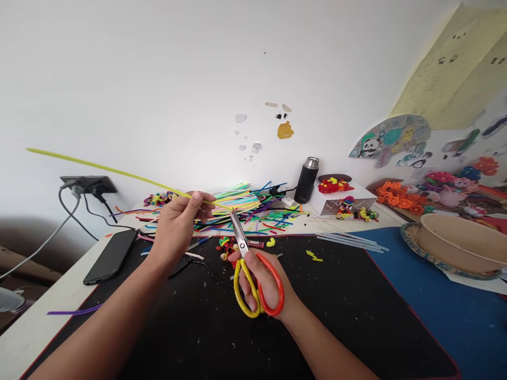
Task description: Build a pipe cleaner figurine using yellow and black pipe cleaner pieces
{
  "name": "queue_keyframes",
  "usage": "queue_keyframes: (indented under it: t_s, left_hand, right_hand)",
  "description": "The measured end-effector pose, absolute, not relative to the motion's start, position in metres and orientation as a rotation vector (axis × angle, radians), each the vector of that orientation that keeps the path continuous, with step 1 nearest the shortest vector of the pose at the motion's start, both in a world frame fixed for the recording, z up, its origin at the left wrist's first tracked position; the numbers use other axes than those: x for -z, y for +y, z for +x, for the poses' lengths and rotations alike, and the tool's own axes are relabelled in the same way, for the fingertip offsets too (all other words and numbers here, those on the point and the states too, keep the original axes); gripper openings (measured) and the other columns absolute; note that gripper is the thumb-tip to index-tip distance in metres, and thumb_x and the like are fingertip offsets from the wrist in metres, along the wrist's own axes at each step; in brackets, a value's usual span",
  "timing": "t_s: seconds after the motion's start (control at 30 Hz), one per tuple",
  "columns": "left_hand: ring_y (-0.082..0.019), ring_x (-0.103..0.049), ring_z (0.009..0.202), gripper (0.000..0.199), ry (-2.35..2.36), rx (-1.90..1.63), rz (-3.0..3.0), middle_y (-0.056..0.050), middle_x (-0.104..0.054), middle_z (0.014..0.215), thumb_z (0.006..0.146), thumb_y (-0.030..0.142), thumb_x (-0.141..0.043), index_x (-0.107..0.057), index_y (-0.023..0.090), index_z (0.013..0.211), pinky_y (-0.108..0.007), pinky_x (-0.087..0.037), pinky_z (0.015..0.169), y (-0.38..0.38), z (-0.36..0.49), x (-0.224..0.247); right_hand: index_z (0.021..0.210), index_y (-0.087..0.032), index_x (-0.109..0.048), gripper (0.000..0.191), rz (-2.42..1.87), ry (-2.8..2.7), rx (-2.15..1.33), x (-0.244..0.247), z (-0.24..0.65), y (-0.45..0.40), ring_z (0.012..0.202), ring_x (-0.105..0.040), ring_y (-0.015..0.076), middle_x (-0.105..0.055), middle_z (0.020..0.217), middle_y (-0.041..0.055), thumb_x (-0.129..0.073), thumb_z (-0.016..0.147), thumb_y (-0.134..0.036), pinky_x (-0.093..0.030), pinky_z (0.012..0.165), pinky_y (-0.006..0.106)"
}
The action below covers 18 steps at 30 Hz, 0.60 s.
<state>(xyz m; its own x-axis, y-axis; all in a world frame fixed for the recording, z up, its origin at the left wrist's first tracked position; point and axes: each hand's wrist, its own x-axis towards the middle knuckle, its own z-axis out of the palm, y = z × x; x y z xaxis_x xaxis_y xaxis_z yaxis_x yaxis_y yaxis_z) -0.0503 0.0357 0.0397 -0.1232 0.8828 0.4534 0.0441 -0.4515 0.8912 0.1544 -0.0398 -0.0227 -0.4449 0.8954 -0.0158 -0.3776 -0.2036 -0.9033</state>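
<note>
Pinching yellow pipe cleaner (109, 170), left hand (177, 224), right hand (270, 282) gripping scissors (243, 245), bowl (455, 248) cut off at right edge

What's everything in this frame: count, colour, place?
pipe cleaner: one, yellow, left hand
scissors: one, red-yellow handles, right hand
loose pipe cleaners: many, mixed, back
phone: one, black, left
bottle: one, black, by wall
box: one, white, beside bottle
bowl: one, beige, right
mats: two, black and blue, tabletop
table: one, white, underneath
outlet: one, dark, wall
cables: several, mixed, left
sticks: several, whitish, right
figurines: several, multicoloured, tabletop
crafts: several, multicoloured, right
stickers: several, mixed, wall
paper: uncountable, yellowish, upper right
left hand: one, bare, centre
right hand: one, bare, centre
</note>
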Motion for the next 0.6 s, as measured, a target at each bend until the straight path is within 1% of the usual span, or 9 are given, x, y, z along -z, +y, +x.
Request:
queue_keyframes:
  t_s: [0.27,0.47,0.6]
  left_hand:
    - [-0.017,-0.060,0.067,0.039,1.082,-1.662,1.499,-0.005,-0.069,0.076,0.095,0.058,-0.071,-0.081,0.020,0.092,-0.030,-0.049,0.064,0.0352,-0.0512,-0.0406]
    - [-0.017,-0.060,0.067,0.040,1.080,-1.662,1.501,-0.005,-0.069,0.076,0.095,0.059,-0.071,-0.081,0.020,0.091,-0.030,-0.048,0.063,0.0341,-0.0503,-0.0421]
    - [-0.017,-0.060,0.066,0.042,1.088,-1.693,1.487,-0.004,-0.069,0.076,0.094,0.060,-0.072,-0.081,0.019,0.090,-0.030,-0.048,0.064,0.0340,-0.0502,-0.0436]
  right_hand:
    - [0.113,-0.011,-0.070,0.074,-0.739,-1.096,-1.773,0.0234,0.1533,-0.0403,0.031,-0.045,0.0082,-0.057,0.053,-0.0054,-0.066,0.087,-0.080,-0.034,0.032,0.019]
    - [0.115,-0.010,-0.071,0.073,-0.740,-1.116,-1.752,0.0259,0.1535,-0.0394,0.030,-0.041,0.0073,-0.053,0.051,-0.0073,-0.066,0.089,-0.078,-0.030,0.031,0.018]
    - [0.114,-0.010,-0.072,0.072,-0.734,-1.107,-1.730,0.0258,0.1535,-0.0390,0.030,-0.041,0.0067,-0.054,0.052,-0.0068,-0.066,0.090,-0.078,-0.031,0.031,0.018]
